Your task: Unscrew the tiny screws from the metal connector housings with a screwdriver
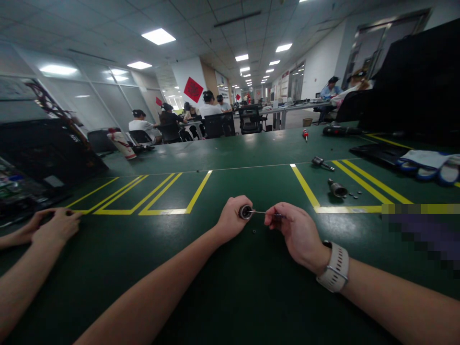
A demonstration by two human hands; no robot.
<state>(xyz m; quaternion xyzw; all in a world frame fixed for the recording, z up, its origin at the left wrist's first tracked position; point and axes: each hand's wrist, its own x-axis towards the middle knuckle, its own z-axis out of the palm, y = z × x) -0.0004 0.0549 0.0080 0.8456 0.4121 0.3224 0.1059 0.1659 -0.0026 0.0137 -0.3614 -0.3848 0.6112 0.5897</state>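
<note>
Metal glints at the centre of the scene: a small round cylindrical part point(246, 212) is pinched in the closed fingers of the left hand point(232, 219), its open end turned toward the right hand point(296, 234), seemingly so the thin rod-like tool point(265, 212) can meet it squarely. The right hand's fingers are curled shut around that slim tool, whose tip touches the part. Both hands hover low over the matt green table point(230, 297), forearms braced on it for steadiness. Beyond the right hand, inside yellow tape lines point(305, 188), lie a second metal cylinder point(337, 188) and a few tiny washers point(354, 195). Far off the left hand, another person's hands point(53, 225) rest on the table
</note>
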